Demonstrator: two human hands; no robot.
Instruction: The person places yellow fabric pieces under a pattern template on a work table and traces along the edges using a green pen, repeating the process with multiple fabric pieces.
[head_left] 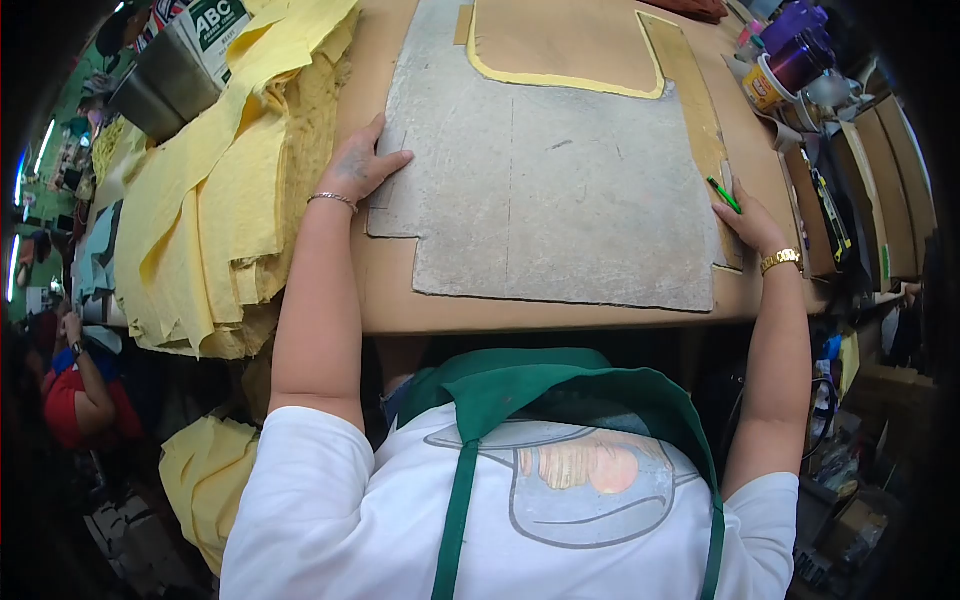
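A large grey pattern board (570,200) with a wide notch at its far side lies flat on the brown work surface. My left hand (362,168), wearing a bracelet, rests at the board's left edge with its thumb spread onto the grey face. At the right edge is my right hand (752,217), with a gold watch on the wrist and a green pen (724,194) held between its fingers. Yellow material (560,80) shows as a band along the notch. A tan strip (690,85) shows past the board's right side.
A thick stack of yellow sheets (215,200) stands to the left, with a metal container (165,95) behind it. At the far right are a tub (768,85), a purple bottle (803,60) and cardboard dividers (875,185). A person in red (65,405) is at the far left.
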